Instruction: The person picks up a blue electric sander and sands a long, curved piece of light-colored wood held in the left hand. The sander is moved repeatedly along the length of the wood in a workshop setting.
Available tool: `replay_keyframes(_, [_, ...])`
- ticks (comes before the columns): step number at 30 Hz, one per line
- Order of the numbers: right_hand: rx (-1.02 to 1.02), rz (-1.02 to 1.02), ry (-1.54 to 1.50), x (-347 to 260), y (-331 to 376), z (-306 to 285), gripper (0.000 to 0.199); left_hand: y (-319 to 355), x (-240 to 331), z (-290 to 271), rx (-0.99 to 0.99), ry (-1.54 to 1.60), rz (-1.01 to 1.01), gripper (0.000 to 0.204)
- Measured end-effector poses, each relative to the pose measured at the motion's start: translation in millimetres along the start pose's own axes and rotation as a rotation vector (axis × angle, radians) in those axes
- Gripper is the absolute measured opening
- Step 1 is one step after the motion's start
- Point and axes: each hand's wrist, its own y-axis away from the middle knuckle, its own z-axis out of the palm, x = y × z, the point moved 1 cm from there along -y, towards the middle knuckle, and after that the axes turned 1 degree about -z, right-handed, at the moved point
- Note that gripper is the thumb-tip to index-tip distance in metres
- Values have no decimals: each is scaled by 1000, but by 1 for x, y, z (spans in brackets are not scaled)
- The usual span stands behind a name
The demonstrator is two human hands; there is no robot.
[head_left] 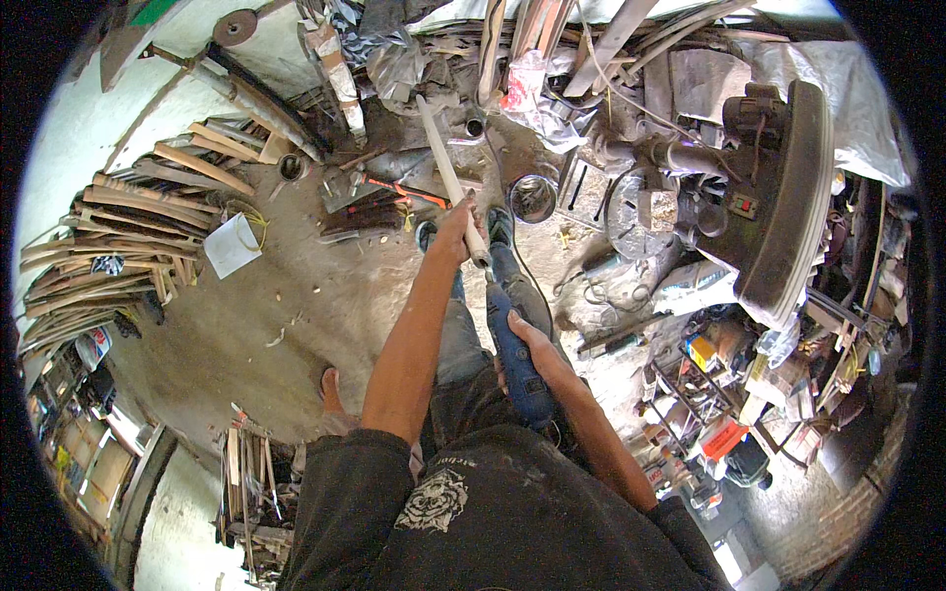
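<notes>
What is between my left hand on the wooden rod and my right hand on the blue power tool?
In the head view, only the near end of the wooden rod and the blue power tool's nose lie between the left hand and right hand.

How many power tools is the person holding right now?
1: a blue power drill gripped in the right hand, its tip at the pale wooden rod held by the left hand. Others may hide in the clutter.
</notes>
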Motion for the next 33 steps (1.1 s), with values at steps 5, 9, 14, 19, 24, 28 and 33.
replay_keyframes(5, [-19, -5, 19, 1, -1, -1, 57, -1, 1, 0, 3, -34, 4, 27])
replay_keyframes(9, [-14, -40, 4, 4, -2, -2, 56, 2, 3, 3, 69, -71, -3, 28])
replay_keyframes(14, [-20, -57, 23, 3, -1, -1, 54, 1, 3, 5, 87, -83, 28, 28])
replay_keyframes(19, [-27, -50, 40, -1, 2, 1, 53, -2, 1, 0, 55, -20, 2, 30])
replay_keyframes(24, [-13, -49, 54, -4, 3, 3, 53, 0, 2, 2, 96, -47, -22, 31])
replay_keyframes(28, [-13, -25, 58, -5, 3, 3, 52, 1, 1, 0, 39, -40, 4, 26])
replay_keyframes(33, [-21, 15, 29, -4, 3, 1, 51, 0, -3, -5, 25, -22, 6, 30])
